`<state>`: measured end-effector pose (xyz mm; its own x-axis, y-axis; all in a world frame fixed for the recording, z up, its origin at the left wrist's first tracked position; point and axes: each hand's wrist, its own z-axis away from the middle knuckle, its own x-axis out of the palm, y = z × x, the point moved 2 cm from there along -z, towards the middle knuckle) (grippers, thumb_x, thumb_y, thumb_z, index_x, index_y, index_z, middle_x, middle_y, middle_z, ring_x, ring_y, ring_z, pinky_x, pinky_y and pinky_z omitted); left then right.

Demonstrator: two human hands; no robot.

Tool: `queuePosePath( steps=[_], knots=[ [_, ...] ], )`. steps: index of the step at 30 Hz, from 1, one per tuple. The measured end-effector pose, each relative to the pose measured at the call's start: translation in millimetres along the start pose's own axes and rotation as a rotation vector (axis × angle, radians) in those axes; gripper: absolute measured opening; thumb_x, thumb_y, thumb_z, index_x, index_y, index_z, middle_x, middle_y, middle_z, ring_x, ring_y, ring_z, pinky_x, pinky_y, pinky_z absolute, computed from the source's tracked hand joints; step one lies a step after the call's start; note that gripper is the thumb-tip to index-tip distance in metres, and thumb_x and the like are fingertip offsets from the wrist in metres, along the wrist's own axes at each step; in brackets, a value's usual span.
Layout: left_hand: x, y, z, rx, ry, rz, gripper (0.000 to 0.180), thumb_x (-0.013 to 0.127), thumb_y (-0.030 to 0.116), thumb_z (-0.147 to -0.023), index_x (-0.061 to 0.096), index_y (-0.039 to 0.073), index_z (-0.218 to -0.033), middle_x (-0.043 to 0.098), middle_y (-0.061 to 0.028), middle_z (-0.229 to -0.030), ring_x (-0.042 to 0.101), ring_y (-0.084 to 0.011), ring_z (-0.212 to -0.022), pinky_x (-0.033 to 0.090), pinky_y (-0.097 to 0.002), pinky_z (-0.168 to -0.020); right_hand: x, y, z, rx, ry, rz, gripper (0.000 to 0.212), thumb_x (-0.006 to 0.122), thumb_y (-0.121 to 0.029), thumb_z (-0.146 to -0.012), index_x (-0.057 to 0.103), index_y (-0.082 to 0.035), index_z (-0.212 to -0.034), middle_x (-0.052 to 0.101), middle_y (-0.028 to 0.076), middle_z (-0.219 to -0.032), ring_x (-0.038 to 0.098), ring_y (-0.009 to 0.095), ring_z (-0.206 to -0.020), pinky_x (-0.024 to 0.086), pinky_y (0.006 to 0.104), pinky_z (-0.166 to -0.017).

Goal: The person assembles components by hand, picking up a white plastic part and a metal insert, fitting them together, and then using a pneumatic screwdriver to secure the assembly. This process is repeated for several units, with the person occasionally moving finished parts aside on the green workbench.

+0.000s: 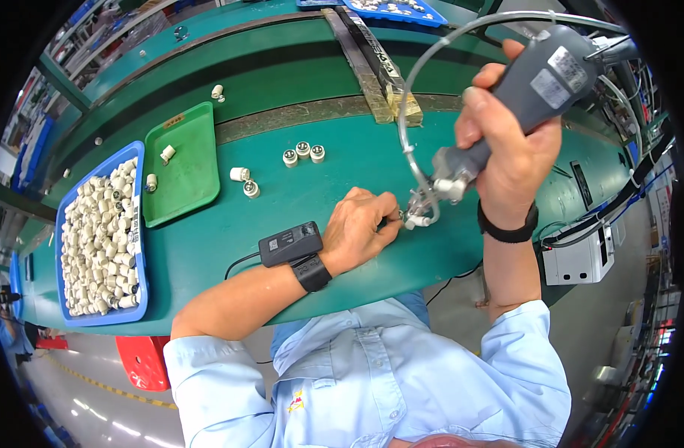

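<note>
My right hand (515, 153) is wrapped round a grey power screwdriver (540, 82), held tilted with its nose down to the left. A clear tube (404, 104) loops from its top to the metal and white fittings at its nose. Low over the green bench, my left hand (363, 224) has thumb and fingers pinched right beside the tool's tip; whatever they hold is hidden. Beyond the left hand stand three small white cylindrical parts (303, 150) with dark-and-metal tops. Two similar white parts (245, 180) lie further left, one on its side.
A blue tray (138, 179) heaped with white parts stands at the left. Beside it, a green tray (181, 203) carries two pieces. A bar with yellow tape (405, 112) crosses the bench's back. A white box (579, 257) and cables lie right; a red stool (142, 364) is below.
</note>
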<state>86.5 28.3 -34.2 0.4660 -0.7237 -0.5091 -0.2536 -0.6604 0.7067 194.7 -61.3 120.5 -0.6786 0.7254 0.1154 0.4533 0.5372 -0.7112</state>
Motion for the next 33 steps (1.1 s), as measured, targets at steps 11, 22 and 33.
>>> queuePosePath(
  steps=[11, 22, 33],
  knots=[
    [3, -2, 2, -0.158, -0.015, 0.037, 0.041, 0.071, 0.009, -0.076, 0.041, 0.007, -0.103, 0.07, -0.0099, -0.094, 0.058, -0.0298, -0.082, 0.048, -0.0377, -0.067, -4, -11, -8, -0.059, 0.032, -0.08, 0.048, 0.059, 0.003, -0.082, 0.043, 0.005, -0.127, 0.059, 0.01, -0.101, 0.051, 0.011, -0.06, 0.042, 0.0262, -0.05],
    [1, 0, 1, -0.187, -0.045, 0.032, 0.042, 0.072, 0.006, -0.072, 0.041, 0.007, -0.101, 0.069, -0.0103, -0.094, 0.06, -0.0317, -0.089, 0.047, -0.039, -0.075, 6, 0, 2, 0.005, 0.059, -0.056, 0.051, 0.061, 0.006, -0.079, 0.043, 0.005, -0.127, 0.061, 0.01, -0.101, 0.051, 0.011, -0.055, 0.042, 0.0259, -0.048],
    [2, -1, 2, -0.106, 0.024, 0.035, 0.041, 0.07, 0.007, -0.073, 0.041, 0.006, -0.102, 0.068, -0.0131, -0.087, 0.061, -0.0355, -0.082, 0.047, -0.0428, -0.074, 15, -1, 12, -0.006, -0.108, -0.127, 0.057, 0.059, 0.008, -0.078, 0.039, 0.004, -0.131, 0.056, 0.008, -0.092, 0.051, 0.011, -0.054, 0.044, 0.0251, -0.047]
  ],
)
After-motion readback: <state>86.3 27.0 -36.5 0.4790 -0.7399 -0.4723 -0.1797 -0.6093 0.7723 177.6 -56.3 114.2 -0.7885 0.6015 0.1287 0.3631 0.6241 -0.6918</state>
